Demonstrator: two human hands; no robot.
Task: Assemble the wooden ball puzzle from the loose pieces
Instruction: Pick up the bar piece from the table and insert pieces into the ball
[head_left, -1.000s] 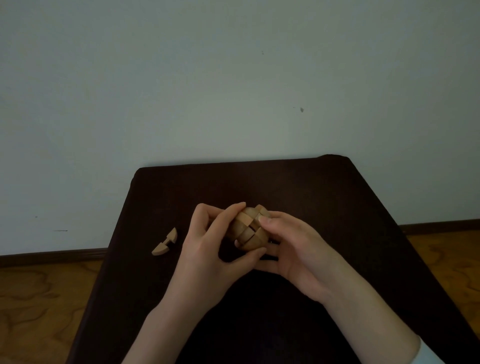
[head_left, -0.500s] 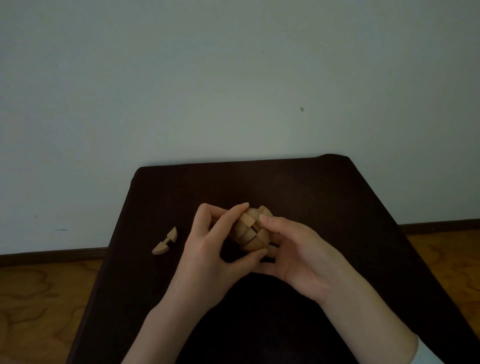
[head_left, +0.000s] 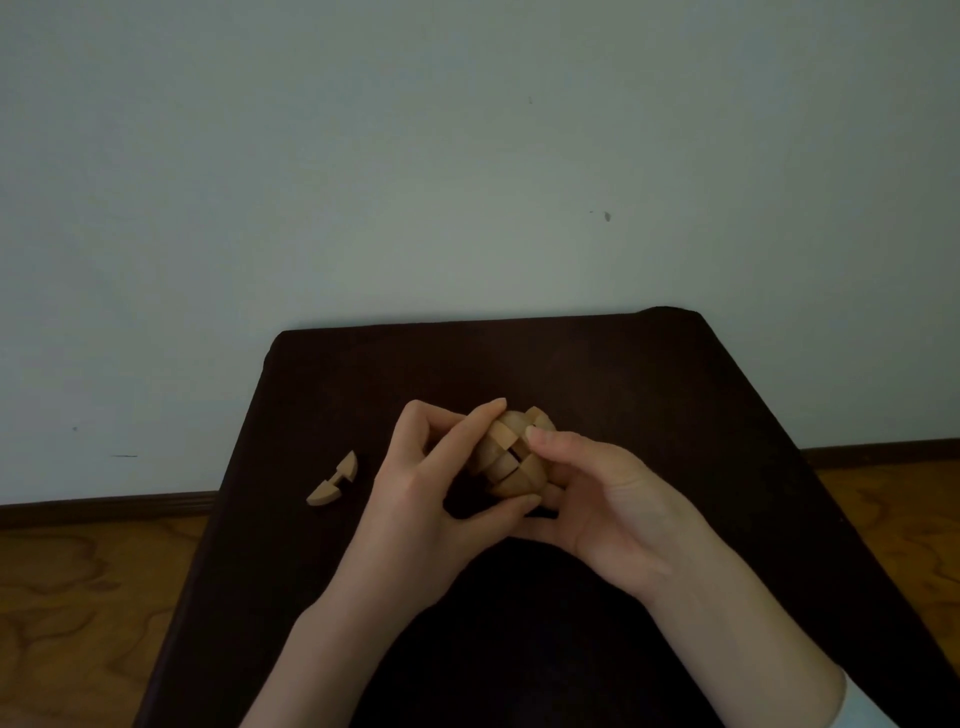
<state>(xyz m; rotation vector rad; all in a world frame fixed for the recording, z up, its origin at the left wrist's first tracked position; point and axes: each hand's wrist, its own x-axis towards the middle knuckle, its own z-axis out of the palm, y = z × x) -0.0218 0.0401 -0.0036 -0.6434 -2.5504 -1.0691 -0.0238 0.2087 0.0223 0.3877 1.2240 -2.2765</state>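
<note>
While both hands meet over the middle of the dark table (head_left: 623, 374), the partly built wooden ball (head_left: 511, 457) sits clasped between them, raised just above the tabletop; the left hand (head_left: 431, 499) curls round it, forefinger over the top and thumb pressed under its near side; the right hand (head_left: 608, 499) cups it from the other side, thumb lying across the upper seams; one loose notched piece (head_left: 332, 480) lies on the table, left of the left hand and apart from it.
</note>
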